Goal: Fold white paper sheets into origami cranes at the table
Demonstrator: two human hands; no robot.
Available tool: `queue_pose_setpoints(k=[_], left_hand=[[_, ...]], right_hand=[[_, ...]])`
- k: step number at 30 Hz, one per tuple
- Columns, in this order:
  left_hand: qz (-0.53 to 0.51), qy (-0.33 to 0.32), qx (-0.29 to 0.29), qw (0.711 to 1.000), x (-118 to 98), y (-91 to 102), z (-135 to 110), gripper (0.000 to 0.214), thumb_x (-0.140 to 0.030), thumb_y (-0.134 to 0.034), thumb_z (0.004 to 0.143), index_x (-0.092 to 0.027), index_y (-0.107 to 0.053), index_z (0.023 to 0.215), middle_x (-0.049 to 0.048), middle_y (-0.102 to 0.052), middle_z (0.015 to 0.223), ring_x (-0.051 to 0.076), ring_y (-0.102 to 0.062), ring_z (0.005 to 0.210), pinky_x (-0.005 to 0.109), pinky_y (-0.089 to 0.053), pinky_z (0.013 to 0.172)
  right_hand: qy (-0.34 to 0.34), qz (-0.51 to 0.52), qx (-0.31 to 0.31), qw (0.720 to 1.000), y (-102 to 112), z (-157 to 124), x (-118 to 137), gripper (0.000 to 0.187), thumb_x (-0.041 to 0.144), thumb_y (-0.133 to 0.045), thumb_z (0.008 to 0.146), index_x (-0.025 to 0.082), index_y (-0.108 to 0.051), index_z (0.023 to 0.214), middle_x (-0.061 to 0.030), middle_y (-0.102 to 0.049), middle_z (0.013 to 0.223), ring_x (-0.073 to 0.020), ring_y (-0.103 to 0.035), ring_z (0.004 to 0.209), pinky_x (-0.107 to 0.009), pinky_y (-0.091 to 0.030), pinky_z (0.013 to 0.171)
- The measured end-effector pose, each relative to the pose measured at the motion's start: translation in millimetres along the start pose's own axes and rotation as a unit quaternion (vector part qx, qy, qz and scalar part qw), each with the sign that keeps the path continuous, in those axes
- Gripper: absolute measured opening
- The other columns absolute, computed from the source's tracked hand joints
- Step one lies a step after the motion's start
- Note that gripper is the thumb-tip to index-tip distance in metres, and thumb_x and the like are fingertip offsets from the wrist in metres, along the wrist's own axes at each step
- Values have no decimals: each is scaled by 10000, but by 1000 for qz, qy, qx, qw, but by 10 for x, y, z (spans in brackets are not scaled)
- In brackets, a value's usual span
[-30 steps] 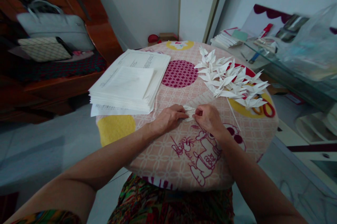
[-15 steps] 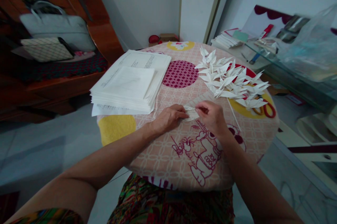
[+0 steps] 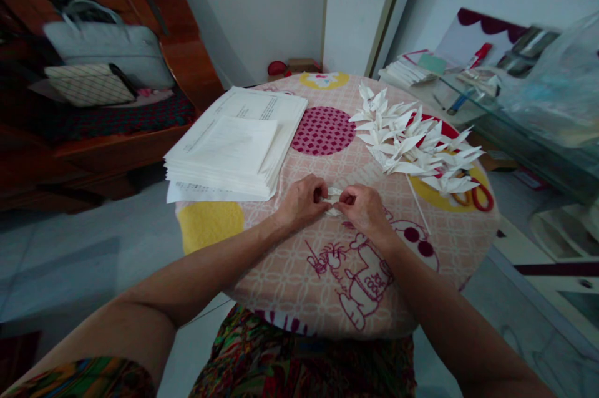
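My left hand point(image 3: 303, 200) and my right hand point(image 3: 362, 208) meet at the middle of a round table point(image 3: 281, 279) covered with a pink patterned cloth. Both pinch a small folded piece of white paper point(image 3: 334, 193) that lies between their fingertips, mostly hidden by the fingers. A heap of several folded white paper cranes point(image 3: 412, 145) lies just beyond my right hand. A thick stack of white sheets point(image 3: 234, 145) sits beyond my left hand.
Red-handled scissors point(image 3: 475, 197) and a thin white stick point(image 3: 418, 204) lie at the table's right side. A glass-topped shelf point(image 3: 519, 130) with clutter stands to the right. On the left, wooden furniture holds a grey bag point(image 3: 107, 52).
My two hands have drawn closer together over the folded paper, and my right hand's fingers have curled in to pinch it. The view has shifted slightly.
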State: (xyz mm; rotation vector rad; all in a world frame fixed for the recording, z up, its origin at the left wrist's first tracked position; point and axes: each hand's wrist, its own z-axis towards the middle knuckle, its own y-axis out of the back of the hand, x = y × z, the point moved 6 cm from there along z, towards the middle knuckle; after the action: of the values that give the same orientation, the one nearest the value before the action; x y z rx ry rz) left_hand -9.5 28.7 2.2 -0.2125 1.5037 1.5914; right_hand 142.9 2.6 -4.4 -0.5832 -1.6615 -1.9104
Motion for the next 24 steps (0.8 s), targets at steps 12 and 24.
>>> queue_pose_setpoints(k=[12,24], left_hand=[[40,33,38,998,29,-47,92,154,-162,-704,643,-181,-621,771,4,-579,769,148,-530,677,292,-445,656],[-52,-2,107,993,182,27,99,255,-90,-594,585,-146,-670,823,11,-595,786,110,-543,658,222,-450,582]], right_hand=[[6,-20,0,1000,-10,-2,7,68,167,-725,715,185,-668,684,-12,-659,673,-146,-572,627,-269,-377,612],[-5,-7,0,1000,4,-2,2,66,152,-714,701,185,-667,669,-6,-664,668,-146,-571,613,-272,-386,608]])
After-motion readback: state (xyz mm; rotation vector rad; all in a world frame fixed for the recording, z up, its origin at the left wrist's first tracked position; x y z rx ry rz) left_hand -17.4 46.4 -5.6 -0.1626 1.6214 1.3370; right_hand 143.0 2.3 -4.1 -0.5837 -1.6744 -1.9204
